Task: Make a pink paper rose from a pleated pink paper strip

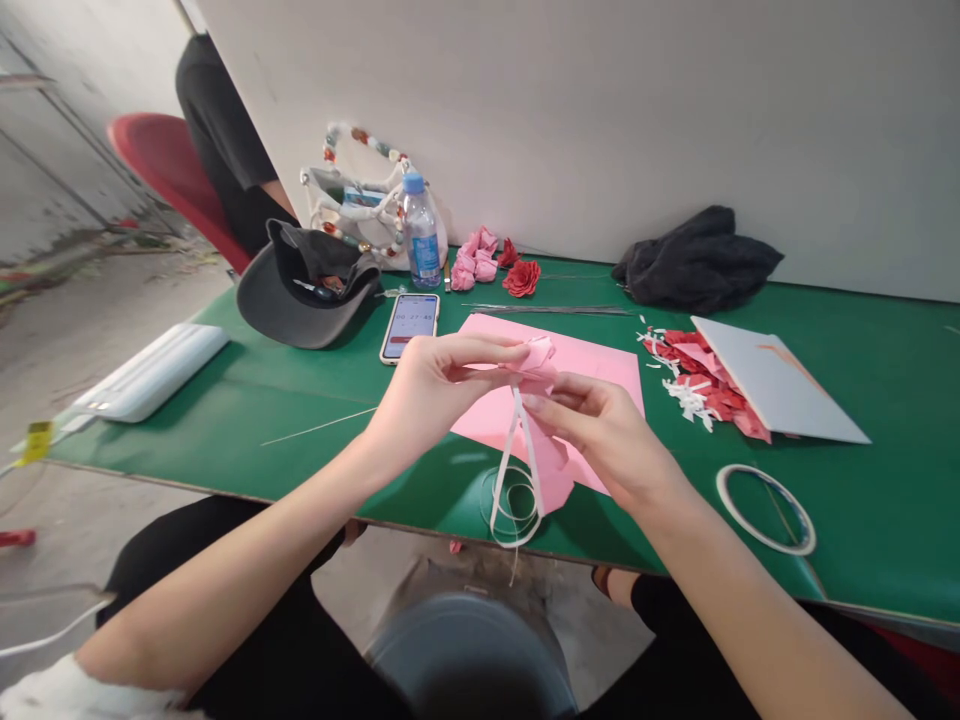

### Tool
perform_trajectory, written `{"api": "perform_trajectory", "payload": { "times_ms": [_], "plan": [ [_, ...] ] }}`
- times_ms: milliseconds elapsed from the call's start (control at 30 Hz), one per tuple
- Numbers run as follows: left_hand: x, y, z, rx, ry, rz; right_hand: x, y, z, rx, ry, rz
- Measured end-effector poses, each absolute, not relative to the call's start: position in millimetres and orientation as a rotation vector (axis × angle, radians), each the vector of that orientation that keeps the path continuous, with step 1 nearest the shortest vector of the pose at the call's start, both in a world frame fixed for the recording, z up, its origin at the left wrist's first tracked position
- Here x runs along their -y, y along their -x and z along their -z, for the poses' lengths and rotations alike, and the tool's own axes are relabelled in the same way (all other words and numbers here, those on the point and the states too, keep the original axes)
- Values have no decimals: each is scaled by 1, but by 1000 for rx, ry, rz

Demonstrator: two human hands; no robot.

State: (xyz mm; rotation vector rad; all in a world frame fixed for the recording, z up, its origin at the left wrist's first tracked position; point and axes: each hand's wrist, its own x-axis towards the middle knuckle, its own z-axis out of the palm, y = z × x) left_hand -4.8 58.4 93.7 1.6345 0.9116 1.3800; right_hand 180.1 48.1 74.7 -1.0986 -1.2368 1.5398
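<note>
Both hands work above the near-middle part of a green table (pixel 315 395). The left hand (pixel 439 375) pinches the upper, gathered end of a folded pink paper (pixel 553 475) between thumb and fingers; the right hand (pixel 604 430) pinches the same piece just below and to the right, its thumb lying along the near side. The lower part of the paper hangs downward beneath the hands, beside a looped white strip (pixel 532 462). Behind and under the hands, pink sheets (pixel 600 365) lie flat on the table. Beyond these sheets are several thin wires (pixel 551 310), and farther back stand pink paper flowers (pixel 474 260) next to a red paper flower (pixel 521 279). To the left are a phone (pixel 410 325) showing a timer, an upturned cap (pixel 300 300), a water bottle (pixel 422 240) and a beaded-handle bag (pixel 322 185). To the right, red and white paper scraps (pixel 697 390) lie partly under a tilted white board (pixel 787 385), with a roll of tape (pixel 727 490) nearer the edge and a black cloth (pixel 697 260) against the partition (pixel 600 120).
</note>
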Motion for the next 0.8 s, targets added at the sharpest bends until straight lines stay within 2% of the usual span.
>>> {"api": "perform_trajectory", "payload": {
  "times_ms": [67, 267, 633, 800],
  "plan": [
    [-59, 5, -94, -919, -1625, -1394, -47, -179, -73, 1277, 1134, -1445],
    [-57, 4, -93, -961, -1604, -1431, -36, -166, -68, 1401, 1199, -833],
    [-54, -1, -91, -975, -1566, -1361, -34, -164, -67, 1441, 1167, -1005],
    [-52, -4, -95, -981, -1539, -1394, -32, -162, -67, 1520, 1215, -803]
  ]
}}
